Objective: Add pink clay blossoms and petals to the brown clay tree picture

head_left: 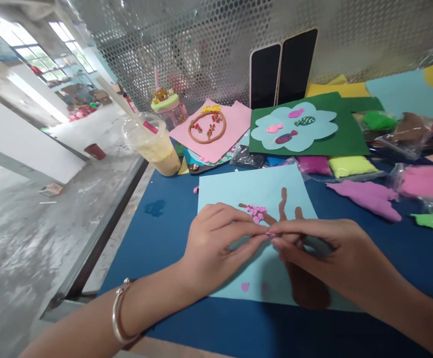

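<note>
Silver bangle [115,318], round ball ends [119,292], left wrist [136,306]; bare forearms [398,298]

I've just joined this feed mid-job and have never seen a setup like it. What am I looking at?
There's no machine here: you see a person's bare left hand and right hand. The single picture comes from a camera worn on their head, facing forward and down. Together the hands pinch a small pink piece over a light-blue sheet bearing a brown branching shape. The sheet lies on a blue surface; beyond are a drink cup and a green sheet.
</note>
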Action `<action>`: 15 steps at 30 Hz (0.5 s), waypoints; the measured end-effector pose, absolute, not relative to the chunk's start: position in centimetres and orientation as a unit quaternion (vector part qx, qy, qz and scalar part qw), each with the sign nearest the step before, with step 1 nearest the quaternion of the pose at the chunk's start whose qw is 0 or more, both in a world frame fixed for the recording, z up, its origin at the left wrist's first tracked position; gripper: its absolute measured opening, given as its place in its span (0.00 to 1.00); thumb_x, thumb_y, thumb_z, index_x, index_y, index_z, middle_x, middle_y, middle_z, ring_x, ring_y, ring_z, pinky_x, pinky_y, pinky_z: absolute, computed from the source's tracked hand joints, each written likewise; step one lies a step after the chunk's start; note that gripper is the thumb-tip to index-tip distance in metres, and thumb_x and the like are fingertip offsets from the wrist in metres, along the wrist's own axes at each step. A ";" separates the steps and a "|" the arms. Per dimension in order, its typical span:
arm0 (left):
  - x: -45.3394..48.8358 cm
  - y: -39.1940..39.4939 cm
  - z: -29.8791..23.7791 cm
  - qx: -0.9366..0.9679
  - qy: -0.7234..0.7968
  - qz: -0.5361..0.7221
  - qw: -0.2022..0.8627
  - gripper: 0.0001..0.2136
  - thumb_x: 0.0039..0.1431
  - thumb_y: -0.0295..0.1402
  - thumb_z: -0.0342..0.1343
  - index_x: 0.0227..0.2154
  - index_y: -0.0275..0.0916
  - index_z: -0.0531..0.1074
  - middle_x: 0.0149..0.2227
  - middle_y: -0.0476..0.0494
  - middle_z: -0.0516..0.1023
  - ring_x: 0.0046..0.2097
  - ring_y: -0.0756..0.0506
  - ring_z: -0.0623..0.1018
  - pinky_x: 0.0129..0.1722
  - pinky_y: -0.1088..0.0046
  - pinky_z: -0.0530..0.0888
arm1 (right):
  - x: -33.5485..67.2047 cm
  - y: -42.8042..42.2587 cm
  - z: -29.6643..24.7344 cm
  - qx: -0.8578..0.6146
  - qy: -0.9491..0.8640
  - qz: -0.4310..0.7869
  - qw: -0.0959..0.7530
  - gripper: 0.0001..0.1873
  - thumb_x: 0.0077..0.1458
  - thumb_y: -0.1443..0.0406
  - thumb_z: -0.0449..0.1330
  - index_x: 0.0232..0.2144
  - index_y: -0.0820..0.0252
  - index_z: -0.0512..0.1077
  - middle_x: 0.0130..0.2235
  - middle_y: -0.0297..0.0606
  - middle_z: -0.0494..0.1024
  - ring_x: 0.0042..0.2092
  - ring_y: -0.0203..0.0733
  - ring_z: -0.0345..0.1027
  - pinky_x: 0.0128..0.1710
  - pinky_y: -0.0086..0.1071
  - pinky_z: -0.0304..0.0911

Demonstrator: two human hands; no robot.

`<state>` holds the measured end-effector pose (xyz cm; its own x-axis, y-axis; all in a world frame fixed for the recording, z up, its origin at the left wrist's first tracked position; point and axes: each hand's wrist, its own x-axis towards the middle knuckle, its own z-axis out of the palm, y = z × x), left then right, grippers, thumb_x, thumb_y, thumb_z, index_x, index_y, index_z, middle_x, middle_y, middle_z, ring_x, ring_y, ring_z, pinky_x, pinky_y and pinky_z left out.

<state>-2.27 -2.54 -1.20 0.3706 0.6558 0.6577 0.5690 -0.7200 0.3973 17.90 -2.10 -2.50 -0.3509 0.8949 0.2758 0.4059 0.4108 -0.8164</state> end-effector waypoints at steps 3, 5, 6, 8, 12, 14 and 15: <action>-2.4 -2.6 -1.2 0.836 0.350 0.421 0.020 0.03 0.58 0.28 0.63 0.35 0.39 0.77 0.32 0.48 0.81 0.35 0.50 0.79 0.37 0.72 0.73 | 17.7 -2.1 -2.4 -0.429 -0.743 0.334 0.390 0.09 0.54 0.58 0.62 0.31 0.55 0.80 0.20 0.29 0.78 0.20 0.33 0.70 0.21 0.24 0.66; -2.5 -2.6 -1.3 0.846 0.339 0.412 -0.011 0.03 0.58 0.28 0.63 0.35 0.39 0.76 0.33 0.48 0.81 0.36 0.49 0.79 0.38 0.72 0.73 | 17.6 -2.1 -2.4 -0.440 -0.736 0.344 0.383 0.09 0.53 0.57 0.63 0.30 0.54 0.80 0.21 0.29 0.79 0.21 0.34 0.70 0.23 0.24 0.67; -2.5 -2.6 -1.3 0.851 0.334 0.405 -0.026 0.03 0.58 0.28 0.62 0.35 0.38 0.76 0.33 0.47 0.81 0.36 0.49 0.79 0.38 0.71 0.73 | 17.5 -2.1 -2.5 -0.451 -0.732 0.347 0.375 0.09 0.53 0.57 0.63 0.31 0.54 0.81 0.22 0.30 0.80 0.22 0.35 0.71 0.24 0.25 0.67; -2.5 -2.6 -1.2 0.858 0.330 0.391 -0.040 0.02 0.59 0.28 0.61 0.35 0.38 0.75 0.33 0.48 0.82 0.37 0.49 0.79 0.39 0.71 0.73 | 17.4 -2.2 -2.5 -0.476 -0.723 0.350 0.357 0.09 0.53 0.56 0.63 0.31 0.52 0.81 0.24 0.30 0.81 0.24 0.36 0.73 0.26 0.26 0.68; -2.4 -2.5 -1.4 0.853 0.353 0.384 0.021 0.01 0.60 0.28 0.59 0.33 0.39 0.75 0.33 0.47 0.82 0.36 0.49 0.79 0.38 0.71 0.73 | 17.4 -2.4 -2.4 -0.499 -0.720 0.341 0.341 0.10 0.53 0.56 0.63 0.32 0.52 0.81 0.22 0.30 0.79 0.25 0.37 0.71 0.28 0.28 0.68; -2.2 -2.4 -1.5 0.837 0.370 0.397 0.067 0.01 0.59 0.28 0.60 0.32 0.39 0.76 0.33 0.47 0.81 0.36 0.48 0.79 0.38 0.71 0.73 | 17.4 -2.4 -2.4 -0.497 -0.723 0.336 0.343 0.09 0.53 0.56 0.63 0.32 0.53 0.81 0.23 0.31 0.79 0.25 0.38 0.72 0.28 0.30 0.68; -2.2 -2.4 -1.6 0.829 0.377 0.403 0.088 0.01 0.58 0.28 0.61 0.32 0.39 0.76 0.33 0.47 0.81 0.37 0.48 0.79 0.38 0.71 0.74 | 17.4 -2.4 -2.3 -0.496 -0.724 0.334 0.344 0.09 0.53 0.56 0.63 0.32 0.53 0.80 0.23 0.31 0.80 0.26 0.38 0.72 0.29 0.30 0.68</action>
